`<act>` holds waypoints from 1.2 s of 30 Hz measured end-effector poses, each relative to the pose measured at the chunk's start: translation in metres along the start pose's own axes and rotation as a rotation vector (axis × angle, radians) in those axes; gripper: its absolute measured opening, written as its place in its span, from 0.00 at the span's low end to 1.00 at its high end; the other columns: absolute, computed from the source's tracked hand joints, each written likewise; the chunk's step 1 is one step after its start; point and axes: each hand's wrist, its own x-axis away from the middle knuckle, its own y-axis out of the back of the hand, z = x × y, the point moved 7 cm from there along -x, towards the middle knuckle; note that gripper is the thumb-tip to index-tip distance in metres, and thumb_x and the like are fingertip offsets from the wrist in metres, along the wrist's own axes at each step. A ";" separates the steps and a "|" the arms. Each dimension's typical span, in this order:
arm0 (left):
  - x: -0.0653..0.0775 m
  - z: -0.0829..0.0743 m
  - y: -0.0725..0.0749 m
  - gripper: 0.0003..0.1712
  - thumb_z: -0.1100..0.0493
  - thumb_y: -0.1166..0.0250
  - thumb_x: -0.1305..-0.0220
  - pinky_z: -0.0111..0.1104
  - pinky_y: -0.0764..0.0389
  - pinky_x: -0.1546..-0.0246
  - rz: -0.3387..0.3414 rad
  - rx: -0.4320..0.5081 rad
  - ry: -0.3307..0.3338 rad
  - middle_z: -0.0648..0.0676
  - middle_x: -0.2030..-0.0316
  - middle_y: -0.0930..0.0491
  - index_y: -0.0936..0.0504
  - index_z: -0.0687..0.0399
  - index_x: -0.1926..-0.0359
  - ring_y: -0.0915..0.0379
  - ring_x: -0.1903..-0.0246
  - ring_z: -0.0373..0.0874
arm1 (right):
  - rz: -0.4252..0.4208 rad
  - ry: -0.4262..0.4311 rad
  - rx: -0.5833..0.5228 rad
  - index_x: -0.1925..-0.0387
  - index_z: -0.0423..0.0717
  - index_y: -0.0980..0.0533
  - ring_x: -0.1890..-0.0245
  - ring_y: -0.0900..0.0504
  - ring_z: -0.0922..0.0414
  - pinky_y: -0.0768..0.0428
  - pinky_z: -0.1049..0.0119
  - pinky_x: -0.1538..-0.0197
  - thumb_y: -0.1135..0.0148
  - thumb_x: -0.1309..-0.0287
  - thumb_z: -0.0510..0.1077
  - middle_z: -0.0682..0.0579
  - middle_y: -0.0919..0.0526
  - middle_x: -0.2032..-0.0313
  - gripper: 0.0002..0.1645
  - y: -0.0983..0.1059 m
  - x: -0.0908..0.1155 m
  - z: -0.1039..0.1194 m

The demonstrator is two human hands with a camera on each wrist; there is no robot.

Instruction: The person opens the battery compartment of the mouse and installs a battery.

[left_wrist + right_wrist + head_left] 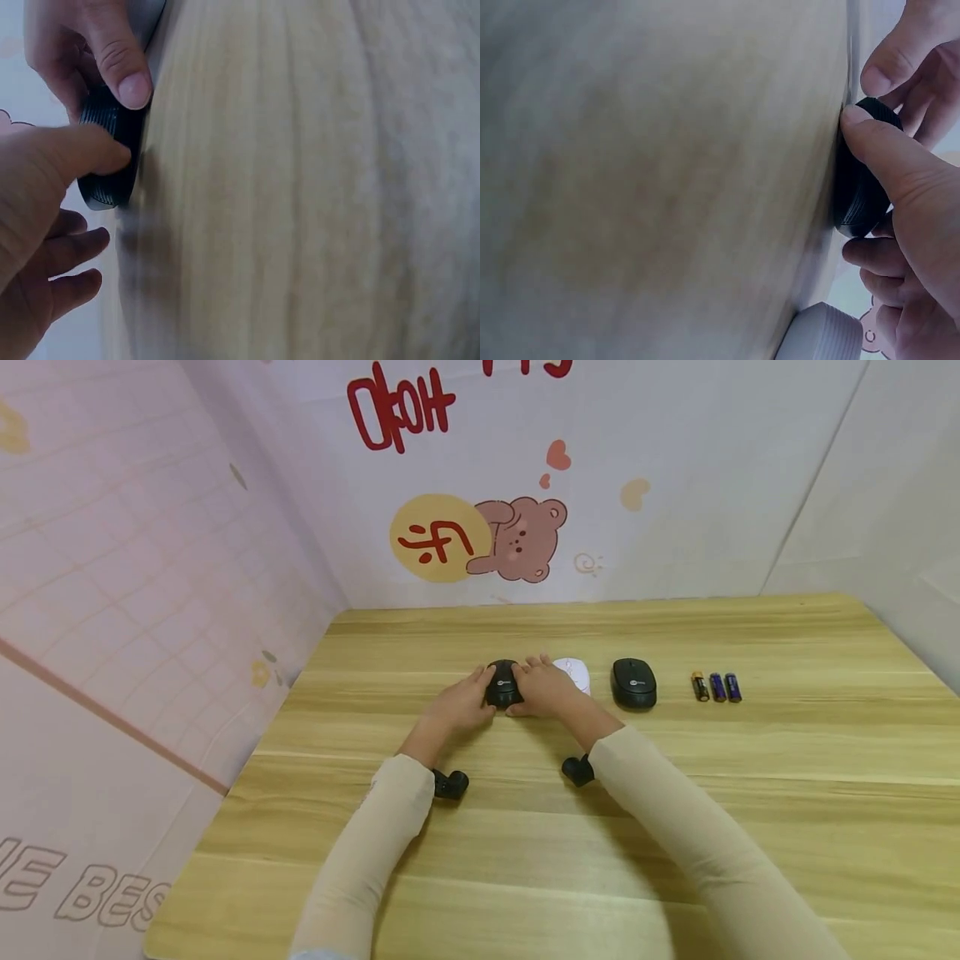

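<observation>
Between the two hands, on the tabletop (510,893), sits a black mouse (503,687). The left hand (467,700) grips it from its own side, and the right hand (551,689) pinches it from the other. The head view shows the mouse's pale logo facing up, which neither wrist view shows; they add the ribbed dark sidewall and both thumbs pressed to its near side, close to each other. Whether the mouse is slightly raised between the hands cannot be told.

In the head view, a white mouse (573,671) lies just past the right hand, which partly covers it; the right wrist view shows its ribbed side beside that hand's fingers. Only the head view shows what lies farther to the right of the right hand: a second black mouse (633,683), then three batteries (717,687) side by side, one with an orange end, two blue-purple. Also there, beige sleeves (667,810) reach toward the wrists, and a bear drawing (525,539) is on the wall beyond the hands.
</observation>
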 end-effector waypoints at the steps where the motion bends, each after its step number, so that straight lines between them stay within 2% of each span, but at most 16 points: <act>1: -0.001 0.000 -0.001 0.41 0.54 0.43 0.35 0.42 0.38 0.39 -0.002 -0.009 -0.001 0.62 0.31 0.52 0.54 0.54 0.28 0.46 0.36 0.52 | -0.003 -0.002 0.000 0.36 0.31 0.40 0.35 0.42 0.42 0.51 0.51 0.33 0.42 0.45 0.64 0.37 0.34 0.39 0.50 -0.001 0.000 0.000; 8: -0.003 -0.002 -0.004 0.38 0.56 0.43 0.34 0.39 0.34 0.42 -0.031 -0.049 -0.025 0.61 0.38 0.35 0.50 0.61 0.30 0.35 0.42 0.51 | 0.015 -0.013 -0.009 0.35 0.32 0.42 0.35 0.42 0.44 0.52 0.52 0.32 0.44 0.43 0.64 0.37 0.34 0.39 0.49 -0.005 -0.002 -0.001; 14: 0.000 -0.003 -0.001 0.37 0.56 0.45 0.32 0.38 0.35 0.41 -0.069 -0.034 -0.033 0.61 0.37 0.36 0.51 0.60 0.29 0.36 0.41 0.51 | 0.009 -0.018 -0.139 0.33 0.35 0.45 0.34 0.45 0.45 0.54 0.53 0.32 0.44 0.40 0.61 0.37 0.35 0.38 0.46 -0.007 -0.002 -0.006; 18: 0.002 -0.004 0.006 0.34 0.58 0.45 0.32 0.38 0.33 0.43 -0.158 -0.020 -0.035 0.62 0.40 0.33 0.48 0.61 0.30 0.34 0.43 0.52 | -0.041 -0.013 -0.243 0.32 0.37 0.46 0.35 0.44 0.42 0.50 0.50 0.33 0.45 0.39 0.59 0.34 0.38 0.37 0.44 -0.004 0.000 -0.009; 25: 0.009 -0.008 0.026 0.30 0.66 0.42 0.36 0.39 0.23 0.56 -0.375 -0.045 -0.030 0.62 0.48 0.25 0.38 0.61 0.34 0.24 0.55 0.54 | -0.107 -0.023 -0.322 0.31 0.39 0.46 0.38 0.44 0.31 0.40 0.43 0.39 0.46 0.38 0.59 0.33 0.42 0.36 0.43 0.014 0.004 -0.008; 29: 0.014 -0.013 0.036 0.28 0.64 0.41 0.36 0.39 0.22 0.58 -0.448 0.001 -0.050 0.61 0.49 0.24 0.35 0.60 0.36 0.23 0.56 0.53 | -0.172 -0.026 -0.374 0.31 0.42 0.44 0.38 0.43 0.34 0.40 0.44 0.39 0.46 0.38 0.58 0.38 0.39 0.36 0.41 0.029 0.013 -0.010; 34: 0.017 -0.020 0.044 0.26 0.60 0.41 0.35 0.39 0.22 0.56 -0.500 0.073 -0.107 0.60 0.46 0.26 0.35 0.59 0.38 0.24 0.53 0.54 | -0.323 0.002 -0.430 0.36 0.42 0.36 0.41 0.33 0.43 0.45 0.51 0.34 0.44 0.39 0.55 0.43 0.31 0.40 0.35 0.047 0.025 -0.013; 36: 0.018 -0.022 0.045 0.25 0.60 0.42 0.35 0.40 0.22 0.57 -0.510 0.097 -0.123 0.61 0.46 0.26 0.35 0.59 0.39 0.24 0.54 0.54 | -0.359 -0.002 -0.443 0.37 0.41 0.35 0.42 0.31 0.43 0.45 0.52 0.35 0.45 0.39 0.55 0.43 0.28 0.42 0.34 0.050 0.029 -0.014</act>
